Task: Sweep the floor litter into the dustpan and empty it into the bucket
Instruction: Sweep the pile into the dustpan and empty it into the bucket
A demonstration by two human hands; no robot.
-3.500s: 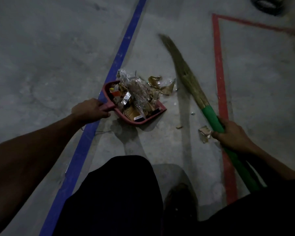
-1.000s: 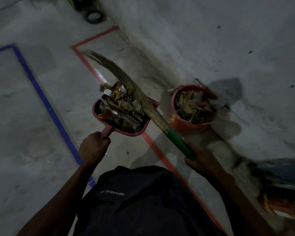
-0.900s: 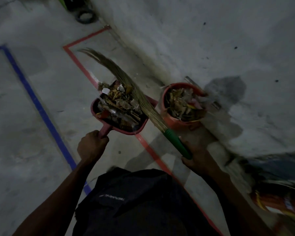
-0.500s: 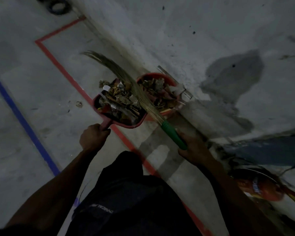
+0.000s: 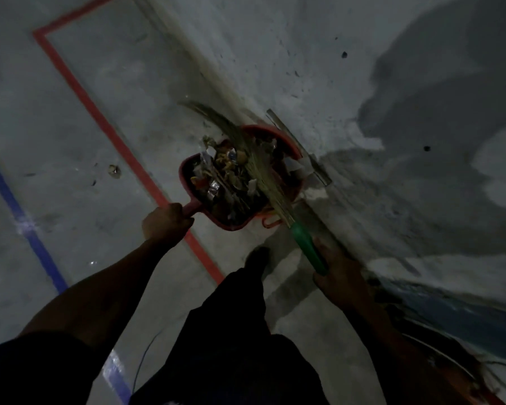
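Note:
My left hand (image 5: pixel 165 222) grips the handle of a red dustpan (image 5: pixel 185 178) heaped with paper scraps and wrappers (image 5: pixel 225 182). The pan hangs over the near rim of a red bucket (image 5: pixel 278 135) that stands against the wall and holds litter too. My right hand (image 5: pixel 338 270) holds the green handle of a grass broom (image 5: pixel 306 244). Its bristles (image 5: pixel 254 159) lie across the dustpan and the bucket's mouth. Most of the bucket is hidden behind pan and broom.
A grey wall (image 5: pixel 362 83) rises right behind the bucket. Red floor tape (image 5: pixel 105 127) and a blue line (image 5: pixel 21 217) cross the concrete. A stray scrap (image 5: pixel 114 170) lies on the floor to the left. My shoe (image 5: pixel 256 257) stands just before the bucket.
I have walked from the litter spot to the bucket by the wall. The loaded dustpan has come from beside the bucket to over its near rim, with the broom laid across it.

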